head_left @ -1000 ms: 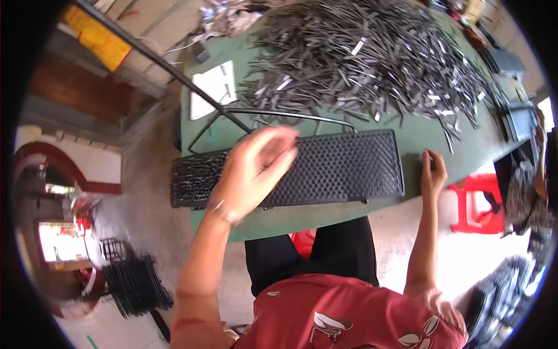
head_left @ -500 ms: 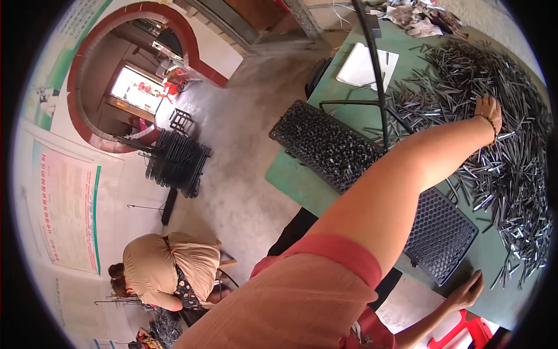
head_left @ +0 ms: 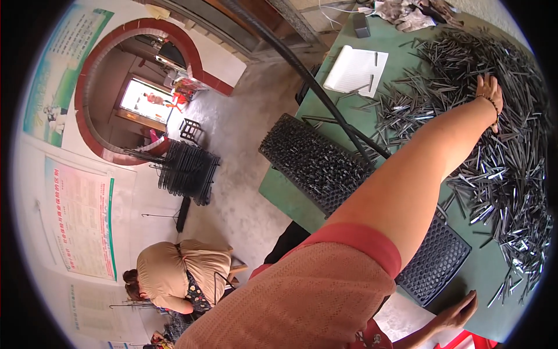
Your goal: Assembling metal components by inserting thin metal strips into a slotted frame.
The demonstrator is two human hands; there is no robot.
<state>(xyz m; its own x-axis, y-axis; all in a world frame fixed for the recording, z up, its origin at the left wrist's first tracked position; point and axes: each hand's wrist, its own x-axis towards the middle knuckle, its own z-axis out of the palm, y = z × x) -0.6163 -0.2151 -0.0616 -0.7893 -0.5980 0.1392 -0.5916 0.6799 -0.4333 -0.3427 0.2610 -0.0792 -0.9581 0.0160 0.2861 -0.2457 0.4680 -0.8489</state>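
My left hand (head_left: pixel 489 90) rests on a broad pile of short, thin dark sticks (head_left: pixel 503 151) on the green table, its fingers spread apart over them. A bracelet circles that wrist. Under my left forearm lies a long black tray (head_left: pixel 435 264) with rows of round holes. Its far-left section is crowded with dark pieces standing upright (head_left: pixel 311 160); holes at its near-right end show bare. My forearm hides the middle of the tray. Beside that near-right end, my right hand (head_left: pixel 462 311) is at the table edge, fingers loosely extended, with nothing visible in it.
A black metal bar (head_left: pixel 290 61) crosses above the table (head_left: pixel 343 113). Lined paper (head_left: pixel 356 70) with loose sticks, a small dark box (head_left: pixel 361 25) and crumpled cloths (head_left: pixel 407 14) lie at the far end. A person (head_left: pixel 168 276) bends over at lower left, near stacked black racks (head_left: pixel 187 171). A red stool (head_left: pixel 465 340) stands below.
The whole view has shifted and tilted slightly, so the bar now slants more. My left hand stays on the stick pile, and my right hand stays by the table edge.
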